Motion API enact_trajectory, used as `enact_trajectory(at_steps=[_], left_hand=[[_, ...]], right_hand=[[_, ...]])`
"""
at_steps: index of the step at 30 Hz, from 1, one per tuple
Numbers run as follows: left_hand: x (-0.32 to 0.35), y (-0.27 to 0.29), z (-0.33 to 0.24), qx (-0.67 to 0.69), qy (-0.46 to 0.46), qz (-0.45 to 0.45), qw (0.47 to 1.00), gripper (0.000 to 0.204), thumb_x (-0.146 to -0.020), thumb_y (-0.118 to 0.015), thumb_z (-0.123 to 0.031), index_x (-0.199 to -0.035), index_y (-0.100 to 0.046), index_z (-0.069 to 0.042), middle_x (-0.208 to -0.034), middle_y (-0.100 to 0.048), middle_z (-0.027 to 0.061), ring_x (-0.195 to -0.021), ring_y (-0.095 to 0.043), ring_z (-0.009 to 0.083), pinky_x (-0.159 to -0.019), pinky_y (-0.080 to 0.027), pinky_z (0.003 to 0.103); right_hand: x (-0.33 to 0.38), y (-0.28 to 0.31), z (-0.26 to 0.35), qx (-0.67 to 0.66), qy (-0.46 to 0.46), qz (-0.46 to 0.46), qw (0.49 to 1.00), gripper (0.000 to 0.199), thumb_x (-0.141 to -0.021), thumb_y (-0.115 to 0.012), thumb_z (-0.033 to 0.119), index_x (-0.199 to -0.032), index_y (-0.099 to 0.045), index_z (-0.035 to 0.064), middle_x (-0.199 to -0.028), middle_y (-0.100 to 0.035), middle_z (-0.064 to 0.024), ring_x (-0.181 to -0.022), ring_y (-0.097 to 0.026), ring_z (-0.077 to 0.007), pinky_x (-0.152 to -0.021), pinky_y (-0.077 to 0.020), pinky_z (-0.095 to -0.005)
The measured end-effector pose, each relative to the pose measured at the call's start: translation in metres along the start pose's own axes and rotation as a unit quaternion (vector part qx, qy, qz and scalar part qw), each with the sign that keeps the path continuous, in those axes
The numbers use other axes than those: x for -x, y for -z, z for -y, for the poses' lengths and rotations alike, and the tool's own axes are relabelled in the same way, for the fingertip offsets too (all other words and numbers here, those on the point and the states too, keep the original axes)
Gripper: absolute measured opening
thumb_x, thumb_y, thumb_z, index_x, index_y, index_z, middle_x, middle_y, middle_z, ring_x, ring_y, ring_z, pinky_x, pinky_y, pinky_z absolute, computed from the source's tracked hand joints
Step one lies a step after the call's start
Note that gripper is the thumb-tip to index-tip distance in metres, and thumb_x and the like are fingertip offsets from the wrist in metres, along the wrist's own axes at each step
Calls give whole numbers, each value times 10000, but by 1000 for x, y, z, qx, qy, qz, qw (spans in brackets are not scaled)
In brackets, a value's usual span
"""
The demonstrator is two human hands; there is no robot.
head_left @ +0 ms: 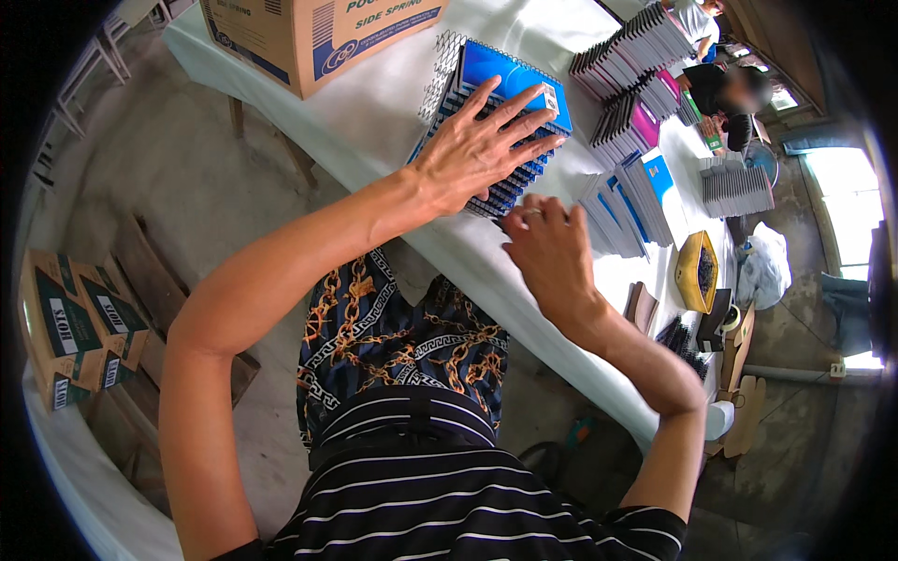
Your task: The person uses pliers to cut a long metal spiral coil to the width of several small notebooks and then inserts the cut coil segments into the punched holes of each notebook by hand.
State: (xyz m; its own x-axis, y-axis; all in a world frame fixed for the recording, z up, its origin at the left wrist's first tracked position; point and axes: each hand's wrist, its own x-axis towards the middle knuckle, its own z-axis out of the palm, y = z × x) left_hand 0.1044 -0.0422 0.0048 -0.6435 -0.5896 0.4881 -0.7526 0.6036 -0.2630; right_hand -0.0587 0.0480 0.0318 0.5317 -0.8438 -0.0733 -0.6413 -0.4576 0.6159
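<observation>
A stack of spiral notebooks (505, 67) with a bright blue cover on top sits near the table's front edge, its coils showing along the left and near sides. My left hand (482, 145) lies across the top cover, fingers spread and stretched out. Beside the near right corner of the stack is my right hand (552, 238), its fingers curled in. A small dark bit shows at its fingertips by the coils; what it is I cannot make out.
The white-covered table (374, 122) carries a cardboard box (318, 47) at the far left. Rows of bound notebooks (631, 206) stand to the right, near a yellow container (696, 271). Another person (725, 93) is across the table. Smaller boxes (79, 323) lie at left.
</observation>
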Motion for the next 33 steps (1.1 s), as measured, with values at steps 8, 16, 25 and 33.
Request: enact_trajectory(at_steps=[8, 16, 25, 33], left_hand=[[2, 2, 2, 76, -5, -12, 997, 1131, -561, -886, -379, -1527, -305, -290, -1570, -302, 30, -1479, -198, 302, -1192, -154, 586], [7, 26, -5, 214, 58, -34, 974, 1007, -721, -814, -371, -1545, -256, -215, -1588, -228, 144, -1474, -168, 386, -1174, -167, 604], [68, 38, -79, 748, 446, -50, 489, 827, -1003, -538, -347, -1532, -41, 50, -1565, -199, 297, -1479, -181, 336, -1180, -178, 382], [63, 15, 2, 705, 391, -2, 592, 800, -1011, -379, -566, -1511, -231, 41, -1538, -319, 211, -1434, -283, 287, -1182, -201, 380]], right_hand=[[55, -78, -65, -285, -85, -44, 954, 304, -911, -648, 178, -1163, -573, 27, -1105, -572, -211, -977, -596, -374, -834, -467, -448], [-144, -86, -156, -835, -175, -3, 522, 795, -979, -301, 662, -1214, -609, -32, -1151, -673, -170, -1050, -651, -250, -968, -486, -390], [-212, -182, -132, -898, 4, 287, 334, 755, -918, -389, 709, -1263, -625, 81, -1239, -664, -58, -1045, -635, -158, -884, -534, -335], [-99, -116, -69, -923, -100, 176, 328, 794, -917, -370, 706, -1444, -451, 118, -1398, -551, -74, -1250, -533, -188, -1070, -421, -399]])
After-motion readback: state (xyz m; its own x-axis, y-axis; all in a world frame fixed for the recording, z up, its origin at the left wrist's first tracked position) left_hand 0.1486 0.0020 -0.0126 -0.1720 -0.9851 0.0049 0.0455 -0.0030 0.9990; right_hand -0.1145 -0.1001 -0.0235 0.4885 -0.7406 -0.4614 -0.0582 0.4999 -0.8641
